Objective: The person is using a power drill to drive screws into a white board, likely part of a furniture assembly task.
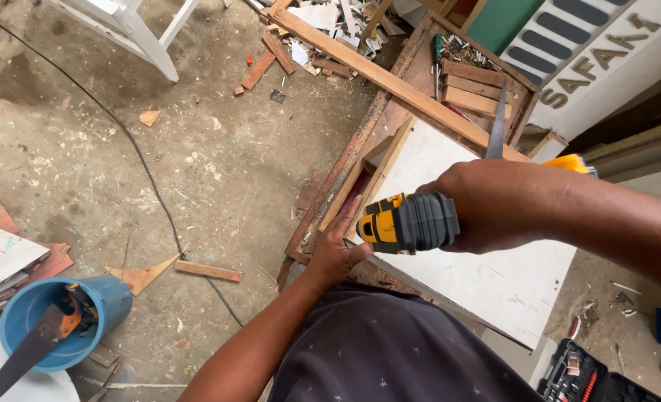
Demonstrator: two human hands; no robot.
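Step in hand, judged: drilling or driving at corner of white panel (486, 275). Right hand (505, 208) clenched round yellow-and-black drill (408, 222), held over near-left edge of panel, nose aimed left. Left hand (339, 249) pressed on that edge, bracing; nothing grasped. Next move likely calls for bit lined up square, clear of bracing fingers. Long batten (390, 80) and handsaw (496, 130) beyond panel; open floor (219, 164) left of panel; blue bucket (62, 320) far left.
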